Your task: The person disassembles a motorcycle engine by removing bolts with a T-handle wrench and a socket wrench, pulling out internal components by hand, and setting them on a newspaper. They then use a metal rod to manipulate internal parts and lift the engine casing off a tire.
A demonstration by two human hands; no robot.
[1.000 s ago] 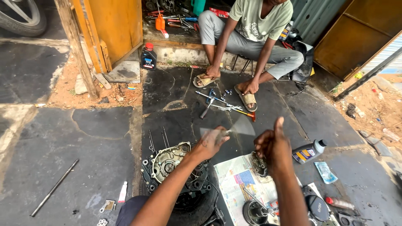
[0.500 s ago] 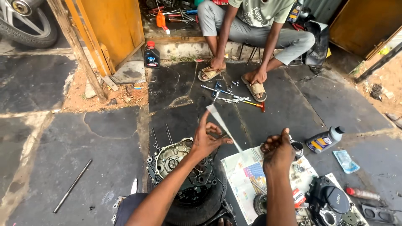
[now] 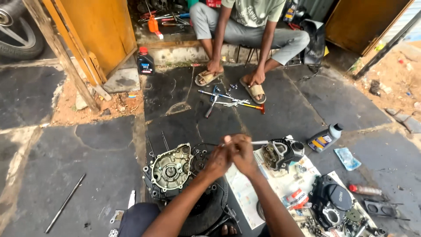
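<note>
Head view: the left hand (image 3: 218, 157) and right hand (image 3: 242, 153) are pressed together, both closed on 1 thin metal rod (image 3: 259, 142) that pokes out to the right, above the newspaper (image 3: 245, 193), between the engine case (image 3: 172, 169) and the cylinder head (image 3: 283, 152). Best to keep both grips firm and the rod level. 0.5 s ago the hands were apart.

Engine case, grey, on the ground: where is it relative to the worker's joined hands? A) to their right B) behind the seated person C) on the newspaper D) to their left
D: the engine case lies on the dark stone floor left of the left hand and right hand, which meet over the newspaper's edge.
</note>
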